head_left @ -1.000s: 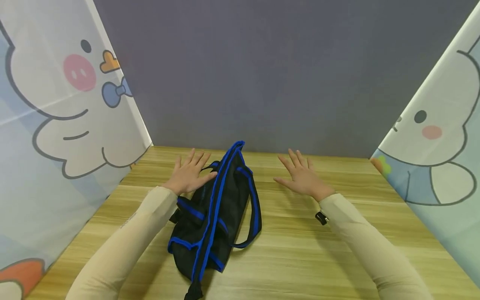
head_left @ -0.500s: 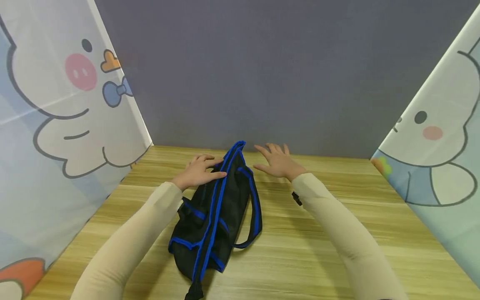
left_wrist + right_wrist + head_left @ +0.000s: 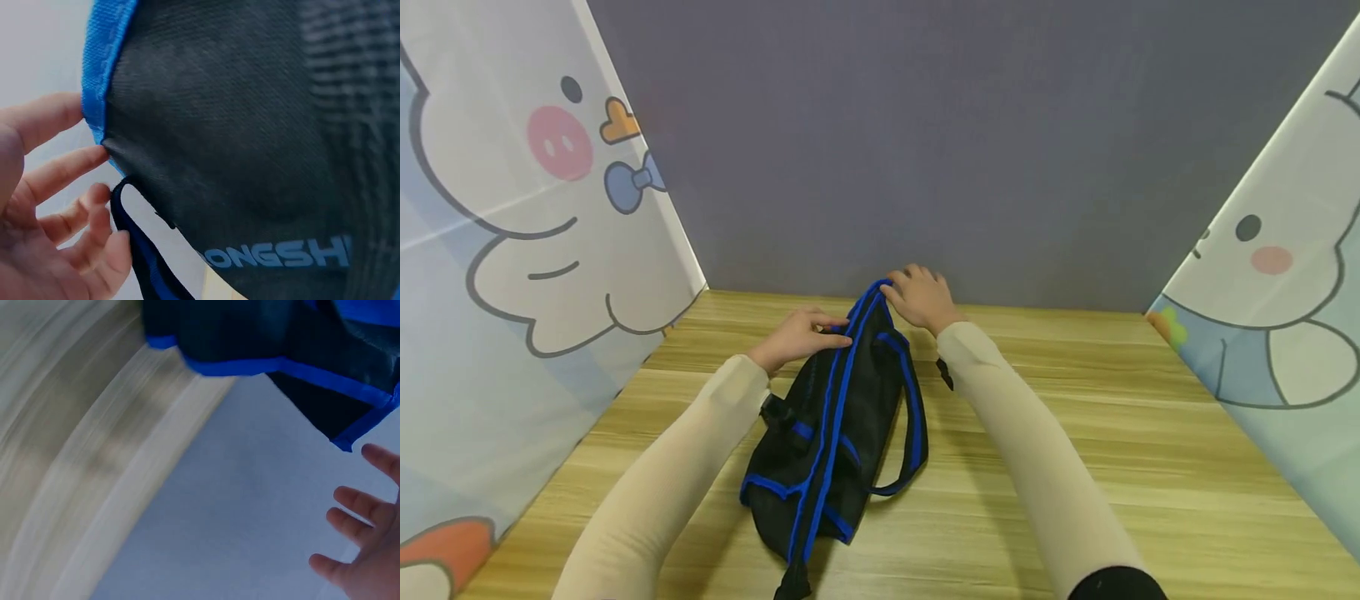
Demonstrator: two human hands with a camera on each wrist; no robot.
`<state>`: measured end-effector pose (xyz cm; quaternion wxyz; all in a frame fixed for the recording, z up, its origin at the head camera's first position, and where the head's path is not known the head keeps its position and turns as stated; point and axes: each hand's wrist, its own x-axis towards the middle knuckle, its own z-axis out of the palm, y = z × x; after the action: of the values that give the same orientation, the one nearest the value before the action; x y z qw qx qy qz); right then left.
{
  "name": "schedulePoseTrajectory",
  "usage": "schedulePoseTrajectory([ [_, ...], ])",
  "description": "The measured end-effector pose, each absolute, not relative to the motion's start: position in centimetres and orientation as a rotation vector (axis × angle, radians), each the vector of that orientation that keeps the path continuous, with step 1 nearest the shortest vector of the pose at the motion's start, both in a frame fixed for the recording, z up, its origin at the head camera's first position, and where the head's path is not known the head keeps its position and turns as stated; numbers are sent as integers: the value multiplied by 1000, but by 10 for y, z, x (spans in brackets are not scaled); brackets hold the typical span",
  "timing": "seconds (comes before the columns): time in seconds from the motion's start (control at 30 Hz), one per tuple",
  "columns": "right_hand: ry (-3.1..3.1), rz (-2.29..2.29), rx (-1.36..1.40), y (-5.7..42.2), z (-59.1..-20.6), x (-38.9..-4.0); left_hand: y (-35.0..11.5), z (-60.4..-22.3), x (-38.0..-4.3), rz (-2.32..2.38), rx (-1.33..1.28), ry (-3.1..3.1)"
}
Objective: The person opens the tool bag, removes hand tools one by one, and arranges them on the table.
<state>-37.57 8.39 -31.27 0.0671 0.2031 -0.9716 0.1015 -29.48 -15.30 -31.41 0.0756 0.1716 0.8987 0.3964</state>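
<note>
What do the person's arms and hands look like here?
The left sleeve and right sleeve are long and cream-coloured. A small black object shows at the latter's wrist end; a black band-like shape crosses that sleeve at the frame's bottom edge. No glove or ring shows on the left hand or right hand.

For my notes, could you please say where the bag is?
In the head view, the bag is on the table, left of centre, its far end between left hand and right hand.
</note>
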Motion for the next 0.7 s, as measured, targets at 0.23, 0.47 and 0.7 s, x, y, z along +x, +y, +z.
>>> schedulePoseTrajectory([
  [0.23, -2942, 452, 446, 67, -309, -382, -155, -314, -299, 1260, 536, 2548],
  [0.47, -3021, 478, 408, 63, -309, -377, -156, -318, -298, 1373, 471, 2392],
  [0.7, -3114, 611, 413, 69, -309, -376, -153, -320, -299, 1415, 466, 2357],
])
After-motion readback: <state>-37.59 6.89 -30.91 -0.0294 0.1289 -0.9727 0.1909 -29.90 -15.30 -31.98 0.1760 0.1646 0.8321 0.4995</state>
